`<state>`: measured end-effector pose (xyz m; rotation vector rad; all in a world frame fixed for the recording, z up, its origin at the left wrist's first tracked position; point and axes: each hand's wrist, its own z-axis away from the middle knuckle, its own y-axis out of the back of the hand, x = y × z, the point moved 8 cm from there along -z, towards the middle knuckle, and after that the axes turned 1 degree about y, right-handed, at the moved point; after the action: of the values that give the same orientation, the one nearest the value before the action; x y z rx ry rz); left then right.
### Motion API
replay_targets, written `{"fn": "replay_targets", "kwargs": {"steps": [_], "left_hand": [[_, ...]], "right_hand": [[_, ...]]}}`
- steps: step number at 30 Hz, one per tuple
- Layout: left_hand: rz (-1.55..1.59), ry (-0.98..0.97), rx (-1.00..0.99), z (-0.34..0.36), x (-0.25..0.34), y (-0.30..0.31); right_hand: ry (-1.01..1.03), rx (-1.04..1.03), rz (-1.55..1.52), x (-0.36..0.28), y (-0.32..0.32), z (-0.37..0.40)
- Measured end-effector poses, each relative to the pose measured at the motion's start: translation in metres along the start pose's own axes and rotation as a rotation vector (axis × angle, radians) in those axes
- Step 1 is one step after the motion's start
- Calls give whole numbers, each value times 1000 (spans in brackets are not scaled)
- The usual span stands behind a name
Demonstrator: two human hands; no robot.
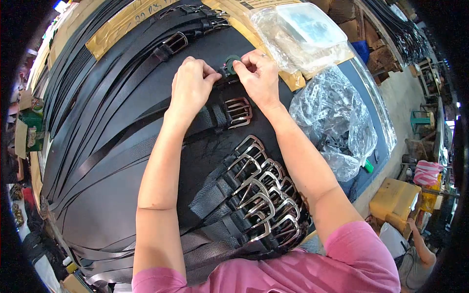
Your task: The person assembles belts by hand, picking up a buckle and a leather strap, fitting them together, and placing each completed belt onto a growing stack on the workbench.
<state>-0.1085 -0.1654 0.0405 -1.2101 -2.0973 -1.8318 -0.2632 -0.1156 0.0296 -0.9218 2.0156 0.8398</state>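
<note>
My left hand [192, 82] is closed in a pinch on the end of a black leather belt [228, 79], over the dark table. Facing it, my right hand [259, 77] pinches a small dark-green rounded piece [233, 64] against that belt end. What exactly the green piece is I cannot tell. Just below my hands lies a black belt with a multi-bar metal buckle [238, 113]. Nearer my body, a heap of belts with silver buckles [261, 200] rests between my forearms.
Many black belt straps [105, 97] spread across the left side. Past my hands lie another buckled belt [174, 44] and taped cardboard [122, 30]. On the right are a clear plastic bag [337, 117] and a translucent tub [312, 24]. A person [419, 259] is beside a carton [393, 202].
</note>
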Motion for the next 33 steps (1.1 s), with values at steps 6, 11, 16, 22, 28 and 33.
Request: {"fn": "replay_targets", "kwargs": {"steps": [6,11,16,22,28,33], "left_hand": [[231,105,-244,-9,-21,-17],[373,241,-328,-6,-31,-25],[378,232,-344,-7,-29,-24],[382,257,-350,-6,-28,-23],[536,267,-515,-3,-31,-11],[550,206,-595,-1,-33,-9]], "right_hand": [[-30,-46,-26,3,-7,-1],[-41,-95,-12,6,-10,-1],[-36,-114,20,5,-11,-2],[-20,-123,51,2,-12,-1],[-79,-150,-195,17,-13,0],[-37,-318,-103,0,-18,4]]}}
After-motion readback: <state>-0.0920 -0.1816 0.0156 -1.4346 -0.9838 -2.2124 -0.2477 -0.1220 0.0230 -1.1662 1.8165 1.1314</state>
